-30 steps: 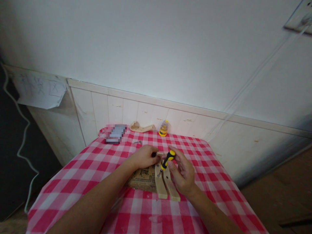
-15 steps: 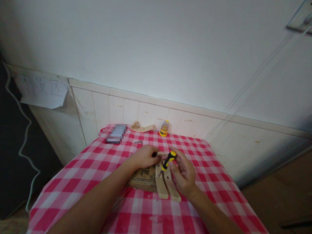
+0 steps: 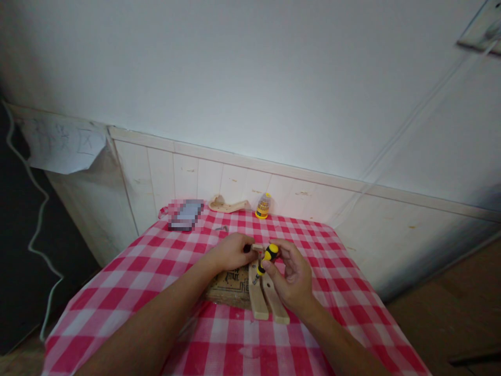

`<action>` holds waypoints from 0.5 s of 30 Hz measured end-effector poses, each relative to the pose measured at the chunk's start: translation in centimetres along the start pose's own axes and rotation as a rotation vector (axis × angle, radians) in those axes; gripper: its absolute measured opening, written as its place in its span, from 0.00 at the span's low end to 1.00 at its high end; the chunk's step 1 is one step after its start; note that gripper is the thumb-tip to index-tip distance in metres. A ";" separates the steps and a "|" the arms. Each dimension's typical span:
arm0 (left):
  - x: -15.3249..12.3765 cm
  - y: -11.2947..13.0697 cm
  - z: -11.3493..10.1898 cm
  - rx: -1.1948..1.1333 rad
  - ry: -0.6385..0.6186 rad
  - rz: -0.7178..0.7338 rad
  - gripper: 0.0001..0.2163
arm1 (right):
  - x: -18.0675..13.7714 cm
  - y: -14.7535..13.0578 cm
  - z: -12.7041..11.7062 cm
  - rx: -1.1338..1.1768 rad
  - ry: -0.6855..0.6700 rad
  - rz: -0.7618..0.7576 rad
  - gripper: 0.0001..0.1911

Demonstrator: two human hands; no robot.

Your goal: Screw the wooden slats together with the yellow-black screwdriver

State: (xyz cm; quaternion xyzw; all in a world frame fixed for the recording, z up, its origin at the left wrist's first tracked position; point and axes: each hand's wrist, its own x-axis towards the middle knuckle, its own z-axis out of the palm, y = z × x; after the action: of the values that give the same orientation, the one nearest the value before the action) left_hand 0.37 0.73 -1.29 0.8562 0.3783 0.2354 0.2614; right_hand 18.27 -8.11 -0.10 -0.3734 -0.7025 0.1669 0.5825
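Note:
My right hand (image 3: 293, 274) grips a yellow and black screwdriver (image 3: 267, 258), tilted with its tip down at a hole in the left of two pale wooden pieces (image 3: 258, 303). The right wooden piece (image 3: 277, 305) lies alongside, with a dark hole showing in it. My left hand (image 3: 235, 251) is closed at the far end of the wooden pieces, its fingertips pinching the left one near a short crosswise bit of wood (image 3: 257, 247). Under them lies a brown board (image 3: 229, 287) with black printed markings. Whether a screw sits beneath the screwdriver tip is too small to tell.
Toward the back of the red-and-white checked tablecloth (image 3: 211, 344) are a phone (image 3: 188, 213), several small screws (image 3: 222, 228), a curved wooden piece (image 3: 227, 204) and a yellow-capped bit container (image 3: 262, 206). A white panelled wall (image 3: 211, 175) stands right behind the table.
The screwdriver's handle has tipped slightly left and down, and my right hand's fingers have shifted around it. My left hand and the wooden pieces stay in place.

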 end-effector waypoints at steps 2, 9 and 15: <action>0.0 -0.1 0.1 0.001 -0.002 0.009 0.09 | 0.1 -0.1 0.2 0.010 0.014 0.007 0.18; 0.0 -0.2 0.1 0.005 -0.006 0.005 0.09 | 0.3 -0.6 0.3 -0.009 0.011 0.018 0.19; 0.0 -0.1 0.1 0.004 0.003 0.019 0.10 | 0.1 -0.2 0.3 0.041 0.069 0.000 0.17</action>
State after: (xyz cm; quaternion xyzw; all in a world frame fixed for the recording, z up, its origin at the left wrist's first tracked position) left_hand 0.38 0.78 -1.47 0.8600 0.3712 0.2381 0.2568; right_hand 17.92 -8.07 0.03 -0.3668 -0.6783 0.1683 0.6141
